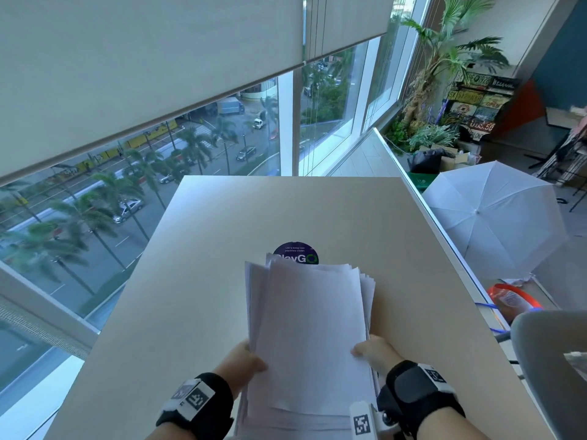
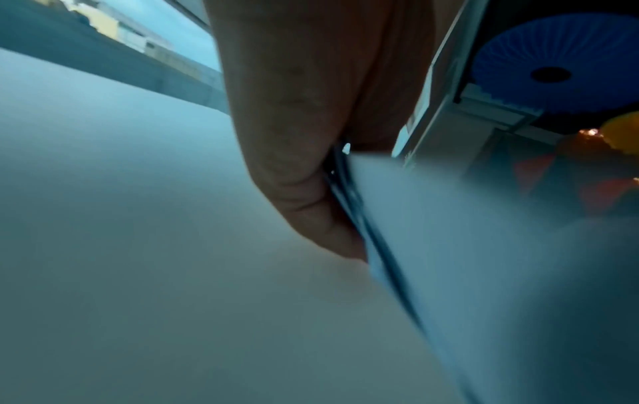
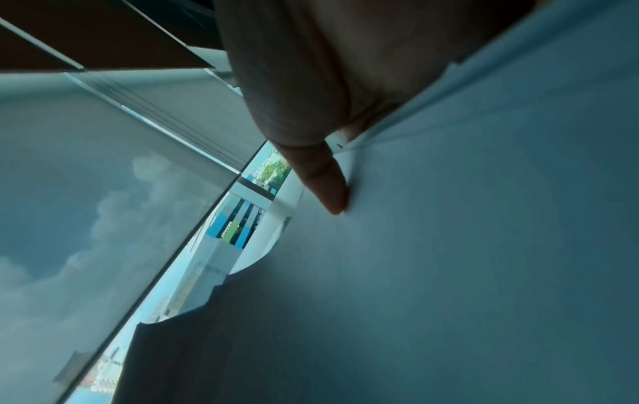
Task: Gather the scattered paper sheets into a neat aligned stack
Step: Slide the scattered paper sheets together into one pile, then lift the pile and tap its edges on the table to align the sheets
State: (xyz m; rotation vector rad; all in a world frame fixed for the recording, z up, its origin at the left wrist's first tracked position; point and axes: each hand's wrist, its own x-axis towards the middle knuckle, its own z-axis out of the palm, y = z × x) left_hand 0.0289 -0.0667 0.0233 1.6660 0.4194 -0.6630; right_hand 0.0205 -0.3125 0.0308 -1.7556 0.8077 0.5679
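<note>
Holding a stack of paper sheets [image 1: 309, 331] in the lower centre of the head view, above the beige table [image 1: 197, 312]. Left hand [image 1: 244, 360] gripping the stack's left edge, thumb lying on the top sheet; in the left wrist view, left fingers [image 2: 311, 207] curling round the sheet edges, which are showing as thin dark lines down the frame. Right hand [image 1: 373, 350] gripping the stack's right edge, thumb on the top sheet; in the right wrist view, a finger [image 3: 328, 188] pressing against the paper filling the right half of the frame. Sheets fanning unevenly, several edges stepping out at the upper left and along the right side, lower edges staggering near the bottom of the frame. Covering the lower part of a round purple sticker [image 1: 295, 250] just above the stack's top edge. Sitting at the right of the frame, a white umbrella [image 1: 495, 217] beyond the table edge; filling the upper left, a lowered window blind [image 1: 143, 58].
</note>
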